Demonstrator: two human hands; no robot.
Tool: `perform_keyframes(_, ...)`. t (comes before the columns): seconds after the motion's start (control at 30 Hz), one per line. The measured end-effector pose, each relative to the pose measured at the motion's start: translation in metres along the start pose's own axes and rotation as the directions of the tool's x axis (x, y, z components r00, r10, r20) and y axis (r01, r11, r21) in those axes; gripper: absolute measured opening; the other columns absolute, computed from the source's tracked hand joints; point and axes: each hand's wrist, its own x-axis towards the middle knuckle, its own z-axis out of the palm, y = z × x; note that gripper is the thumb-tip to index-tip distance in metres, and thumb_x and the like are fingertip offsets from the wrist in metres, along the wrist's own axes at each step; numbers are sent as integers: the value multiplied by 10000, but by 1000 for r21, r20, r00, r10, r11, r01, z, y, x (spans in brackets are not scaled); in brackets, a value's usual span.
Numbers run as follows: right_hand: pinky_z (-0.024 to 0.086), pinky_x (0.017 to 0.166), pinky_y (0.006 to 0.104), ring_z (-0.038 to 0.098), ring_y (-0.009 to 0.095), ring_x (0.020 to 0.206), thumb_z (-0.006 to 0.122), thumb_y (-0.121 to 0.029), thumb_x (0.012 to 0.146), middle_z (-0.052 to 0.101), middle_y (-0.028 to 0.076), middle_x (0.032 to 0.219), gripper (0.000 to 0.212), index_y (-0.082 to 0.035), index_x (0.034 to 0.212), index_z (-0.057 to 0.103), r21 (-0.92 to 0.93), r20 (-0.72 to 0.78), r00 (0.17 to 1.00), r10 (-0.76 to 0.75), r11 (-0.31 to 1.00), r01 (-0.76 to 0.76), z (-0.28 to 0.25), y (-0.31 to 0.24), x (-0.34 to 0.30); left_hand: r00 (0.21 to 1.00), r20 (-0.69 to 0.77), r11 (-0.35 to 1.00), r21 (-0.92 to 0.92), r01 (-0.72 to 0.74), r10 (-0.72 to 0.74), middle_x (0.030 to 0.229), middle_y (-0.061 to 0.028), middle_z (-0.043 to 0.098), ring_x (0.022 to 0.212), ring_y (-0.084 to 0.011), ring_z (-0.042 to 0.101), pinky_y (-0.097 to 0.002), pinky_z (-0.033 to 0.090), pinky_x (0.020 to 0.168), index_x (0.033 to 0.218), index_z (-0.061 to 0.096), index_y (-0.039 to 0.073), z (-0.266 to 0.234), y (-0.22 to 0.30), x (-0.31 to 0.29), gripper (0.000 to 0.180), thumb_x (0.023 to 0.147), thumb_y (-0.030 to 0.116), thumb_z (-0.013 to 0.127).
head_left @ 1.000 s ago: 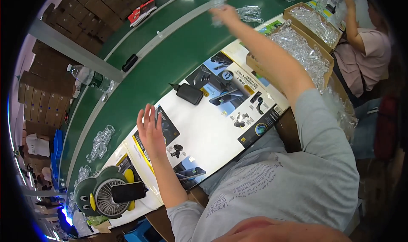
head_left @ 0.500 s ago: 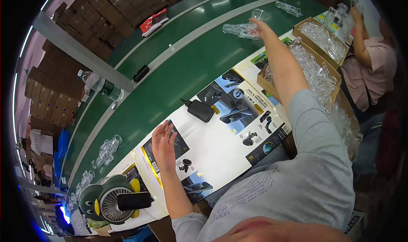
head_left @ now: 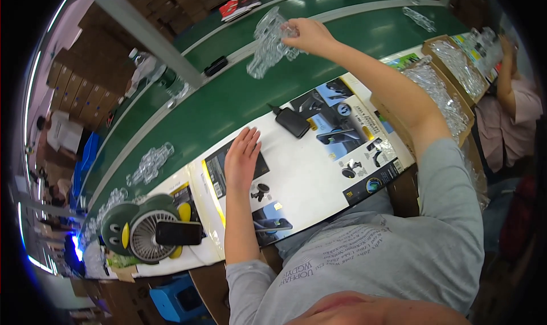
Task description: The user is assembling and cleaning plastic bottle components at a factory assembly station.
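My right hand (head_left: pixel 307 35) is closed on a clear plastic piece (head_left: pixel 266 44) with several lobes, held over the green work surface (head_left: pixel 228 105). Whether it is one piece or a few nested together, I cannot tell. Fingers stretched out and palm down, my left hand (head_left: pixel 242 159) is open with nothing in it, over the left part of a white printed cardboard sheet (head_left: pixel 307 182). A small black object with a pointed end (head_left: pixel 293 122) lies at the sheet's far edge. Left of that hand, a cluster of clear plastic pieces (head_left: pixel 151 162) rests on the green surface.
A green bird-shaped fan (head_left: pixel 122 231) with a dark phone (head_left: pixel 178 232) before it stands at left. Cardboard boxes of clear plastic pieces (head_left: pixel 436 91) stand at right, near a co-worker in pink (head_left: pixel 493 117). A bottle (head_left: pixel 162 77) is by the grey post (head_left: pixel 145 28).
My right hand has carried the clear plastic piece leftward along the green surface. My left hand's fingers have straightened and drawn closer together. The whole view has shifted somewhat.
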Motion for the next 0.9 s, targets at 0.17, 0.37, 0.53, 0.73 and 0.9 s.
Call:
perform_keyframes(0.17, 491, 692, 330, 601, 236, 816, 662, -180, 665, 581, 71, 853, 395, -122, 1049, 595, -39, -67, 809, -584, 812, 583, 31, -81, -104, 975, 10, 775, -605, 184, -223, 1402, -215, 236, 1275, -368, 297, -437, 297, 1044, 1370, 5, -37, 5, 5, 6, 701, 944, 441, 290)
perform_keyframes(0.37, 509, 713, 335, 625, 249, 824, 707, -103, 571, 624, 94, 1015, 481, -72, 1039, 599, 121, -7, 520, -854, 516, 848, 78, -98, -186, 977, -210, 861, -502, -83, -29, 1145, -207, 519, 1106, -372, 461, -485, 392, 942, 1176, 443, 63, -47, 17, 10, 491, 886, 458, 411)
perform_keyframes(0.53, 492, 682, 299, 621, 217, 791, 606, -38, 745, 631, 121, 924, 295, -23, 1034, 551, 455, 177, 794, -581, 764, 458, 90, -97, -210, 887, -401, 786, -461, -411, 229, 1081, -164, 501, 1052, -341, 499, -504, 408, 919, 1094, 439, 69, -66, 49, 5, 346, 876, 334, 398)
perform_keyframes(0.73, 486, 580, 259, 616, 172, 636, 478, -219, 913, 597, 124, 774, 297, -2, 1111, 432, 548, 836, 502, -223, 410, -730, 94, -92, -211, 871, -376, 780, -419, -465, 317, 1092, -168, 473, 1057, -326, 486, -541, 375, 942, 1163, 378, 88, -32, 57, -8, 344, 888, 295, 378)
perform_keyframes(0.9, 438, 517, 213, 625, 148, 585, 492, -338, 907, 620, 111, 749, 340, -38, 1064, 475, 575, 817, 519, -249, 390, -719, 108, -75, -217, 892, -328, 860, -303, -412, 312, 1137, -165, 461, 1063, -327, 486, -559, 365, 953, 1205, 374, 129, -19, 48, -8, 380, 886, 336, 383)
